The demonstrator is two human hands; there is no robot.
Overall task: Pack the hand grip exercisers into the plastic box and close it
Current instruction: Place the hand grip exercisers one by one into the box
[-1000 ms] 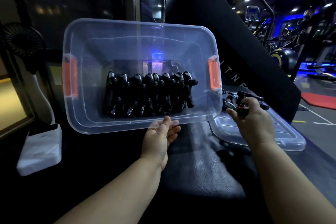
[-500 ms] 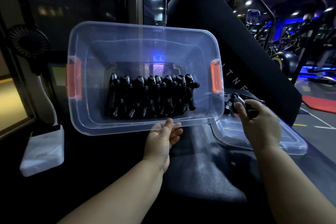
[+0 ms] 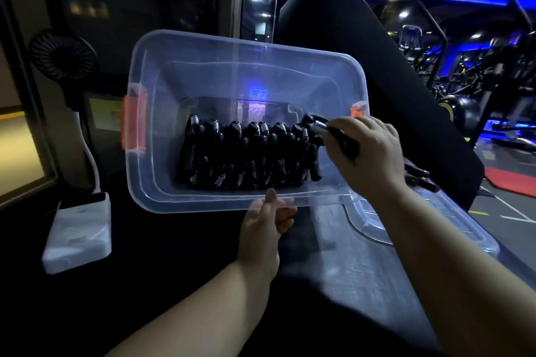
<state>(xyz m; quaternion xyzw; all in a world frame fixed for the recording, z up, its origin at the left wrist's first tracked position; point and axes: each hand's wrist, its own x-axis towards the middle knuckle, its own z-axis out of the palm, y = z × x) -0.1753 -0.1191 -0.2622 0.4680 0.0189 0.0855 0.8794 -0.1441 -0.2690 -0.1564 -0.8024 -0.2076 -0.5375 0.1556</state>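
Observation:
A clear plastic box with orange side latches is tilted toward me. My left hand holds its near rim, thumb over the edge. Inside stands a row of several black hand grip exercisers with steel springs. My right hand is inside the box at the right end of the row and grips one more black exerciser, spring end pointing left. The clear lid lies flat to the right, under my right forearm. More black exercisers lie on the lid behind my right wrist.
A white power bank with a small black fan on a white stalk stands at the left on the dark surface. A large black padded machine part rises behind the box. Gym equipment fills the far right.
My right hand lifted an exerciser from the lid and carried it left into the box, to the right end of the row. The left hand kept hold of the rim.

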